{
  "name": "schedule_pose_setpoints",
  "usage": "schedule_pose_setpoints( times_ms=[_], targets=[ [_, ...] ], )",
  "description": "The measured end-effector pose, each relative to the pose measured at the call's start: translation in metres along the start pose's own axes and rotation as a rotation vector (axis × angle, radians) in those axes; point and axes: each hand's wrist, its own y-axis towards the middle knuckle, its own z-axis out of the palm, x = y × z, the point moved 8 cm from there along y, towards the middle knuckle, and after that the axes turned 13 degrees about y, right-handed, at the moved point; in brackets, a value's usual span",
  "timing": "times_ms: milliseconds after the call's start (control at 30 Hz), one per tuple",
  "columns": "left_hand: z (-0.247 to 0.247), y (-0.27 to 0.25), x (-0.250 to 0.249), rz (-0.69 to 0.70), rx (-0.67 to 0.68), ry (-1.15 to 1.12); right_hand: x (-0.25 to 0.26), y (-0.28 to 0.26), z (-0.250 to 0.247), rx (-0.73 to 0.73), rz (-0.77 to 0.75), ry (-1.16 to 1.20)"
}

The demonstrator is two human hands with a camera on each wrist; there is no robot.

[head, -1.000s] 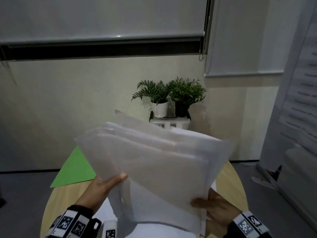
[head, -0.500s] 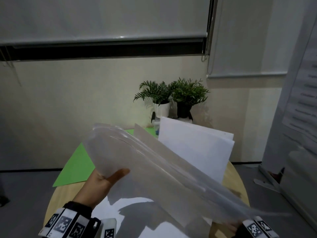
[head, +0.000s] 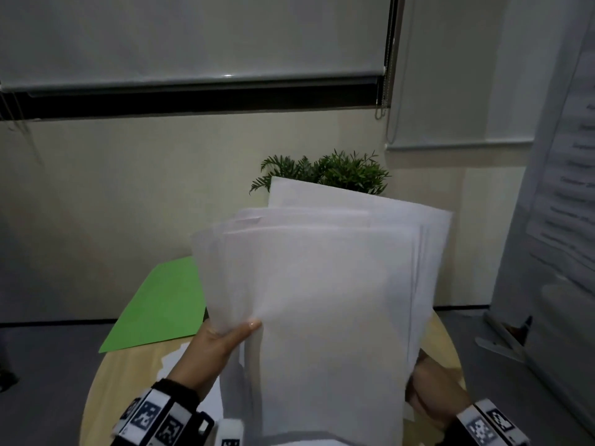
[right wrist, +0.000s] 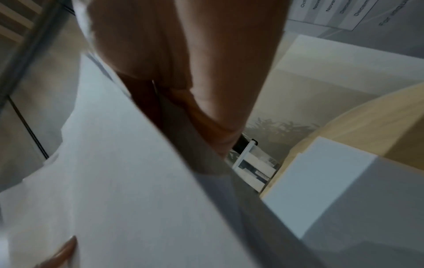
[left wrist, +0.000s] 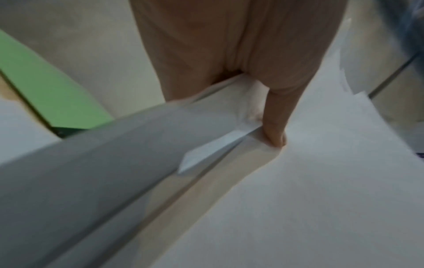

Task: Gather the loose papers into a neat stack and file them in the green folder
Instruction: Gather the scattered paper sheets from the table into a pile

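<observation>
I hold a loose, uneven stack of white papers (head: 322, 284) nearly upright above the round wooden table (head: 128, 375). My left hand (head: 222, 342) grips its left edge, thumb across the front sheet; the left wrist view shows that thumb (left wrist: 275, 125) pressing the papers (left wrist: 298, 199). My right hand (head: 431, 391) grips the lower right edge, mostly hidden behind the sheets; in the right wrist view its fingers (right wrist: 206, 112) lie along the back of the papers (right wrist: 126, 181). The green folder (head: 161, 304) lies flat and closed at the table's far left, also seen as the green folder (left wrist: 45, 94).
More white sheets (head: 183, 358) lie on the table under my hands. Two potted plants (head: 341, 170) on a small white stand (right wrist: 254, 170) sit at the table's far edge by the wall. A printed banner (head: 563, 188) stands to the right.
The sheets were fanned out and tilted flat half a second ago; now they stand upright and closer together, turned to portrait. My left hand has shifted right along the edge.
</observation>
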Motion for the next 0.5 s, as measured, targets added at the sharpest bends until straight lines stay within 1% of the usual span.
schedule_pose_setpoints(
  times_ms=[33,67,100,167,200,267,333,367,400,433,500],
  targets=[
    [0.002,-0.001,0.005,-0.006,0.009,-0.018,0.011,0.013,0.013,-0.005,-0.055,0.156],
    [0.003,-0.002,0.010,-0.015,0.020,-0.026,0.014,0.008,0.020,0.013,-0.041,0.239],
    [0.004,-0.002,0.013,-0.021,0.019,-0.034,0.015,0.011,0.023,0.032,-0.056,0.274],
    [0.006,-0.002,0.019,-0.033,0.022,-0.021,0.021,0.011,0.021,-0.004,-0.109,0.392],
    [0.008,-0.003,0.017,-0.034,0.015,-0.015,0.020,0.013,0.016,-0.021,-0.128,0.413],
    [0.006,-0.003,0.017,-0.036,-0.035,-0.016,0.031,0.013,0.023,0.051,-0.190,0.412],
    [0.000,-0.001,0.018,-0.036,-0.087,-0.067,0.040,0.012,0.030,0.133,-0.189,0.438],
    [-0.003,0.001,0.020,-0.031,-0.109,-0.087,0.047,0.008,0.036,0.165,-0.229,0.426],
    [-0.006,0.002,0.021,-0.020,-0.121,-0.105,0.052,0.009,0.034,0.136,-0.294,0.376],
    [-0.008,0.003,0.020,0.000,-0.126,-0.105,0.056,0.008,0.033,0.095,-0.364,0.264],
    [-0.008,0.002,0.020,0.020,-0.111,-0.097,0.065,0.005,0.032,-0.047,-0.487,-0.029]
  ],
)
